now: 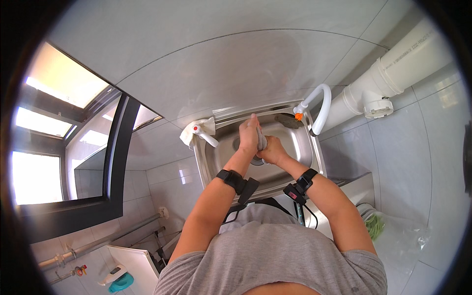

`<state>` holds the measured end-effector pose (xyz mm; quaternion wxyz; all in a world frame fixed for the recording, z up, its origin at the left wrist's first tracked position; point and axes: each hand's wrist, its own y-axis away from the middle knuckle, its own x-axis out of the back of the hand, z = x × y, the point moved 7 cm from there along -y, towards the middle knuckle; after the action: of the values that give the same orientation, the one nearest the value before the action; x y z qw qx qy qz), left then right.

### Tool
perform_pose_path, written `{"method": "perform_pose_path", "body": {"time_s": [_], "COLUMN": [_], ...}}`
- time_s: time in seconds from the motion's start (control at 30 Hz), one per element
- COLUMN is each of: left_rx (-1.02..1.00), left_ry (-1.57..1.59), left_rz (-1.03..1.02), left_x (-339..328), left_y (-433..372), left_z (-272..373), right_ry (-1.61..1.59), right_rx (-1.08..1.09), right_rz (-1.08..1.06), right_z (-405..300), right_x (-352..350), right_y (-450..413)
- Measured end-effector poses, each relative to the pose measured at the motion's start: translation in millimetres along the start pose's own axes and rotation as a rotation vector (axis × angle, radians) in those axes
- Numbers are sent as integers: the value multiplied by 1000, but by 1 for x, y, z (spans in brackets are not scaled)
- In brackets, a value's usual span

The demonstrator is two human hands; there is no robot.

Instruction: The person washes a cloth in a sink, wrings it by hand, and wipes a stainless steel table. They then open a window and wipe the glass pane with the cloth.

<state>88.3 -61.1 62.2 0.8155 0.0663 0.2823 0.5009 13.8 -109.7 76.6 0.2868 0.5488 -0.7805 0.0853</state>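
Over a stainless steel sink [221, 167], my left hand [249, 137] and my right hand [274, 150] are together on a bunched grey cloth [262, 141]. The left palm presses along one side of the cloth, its fingers pointing toward the wall. My right hand is closed around the cloth's lower part, just right of the left hand. Much of the cloth is hidden by the hands. A drain [257, 160] shows partly below them. In the basin's back right corner lies a flat dark greenish-brown thing [288, 120], whose kind I cannot tell.
A white curved spout [325, 105] rises at the back right, near an orange piece [298, 117]. A white lever handle [208, 138] and a white cloth [186, 136] are at the sink's left corner. A thick white pipe [368, 90] stands right; a window [118, 158] is left.
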Motion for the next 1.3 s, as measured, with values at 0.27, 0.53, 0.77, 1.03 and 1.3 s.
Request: {"method": "perform_pose_path", "body": {"time_s": [0.27,0.53,0.77,1.03,1.3], "left_rx": [196,236,217,355,561], "left_ry": [169,20,57,140,27], "left_rz": [-212,-378,-355,-539,-702], "left_x": [-6,21,41,41,11], "left_y": [11,27,38,57,118], "left_z": [2,-10,-4,-9,-46], "right_ry": [-284,-958,-1005,-1149,-1006], "right_rx": [-93,-236,-291,-326,-288], "right_rz": [-164,-215,-166,-2,384], "right_z": [23,9,19,4,15], "right_x": [-6,-7,-21,-35,-30], "right_y": [0,19,39,81,172]}}
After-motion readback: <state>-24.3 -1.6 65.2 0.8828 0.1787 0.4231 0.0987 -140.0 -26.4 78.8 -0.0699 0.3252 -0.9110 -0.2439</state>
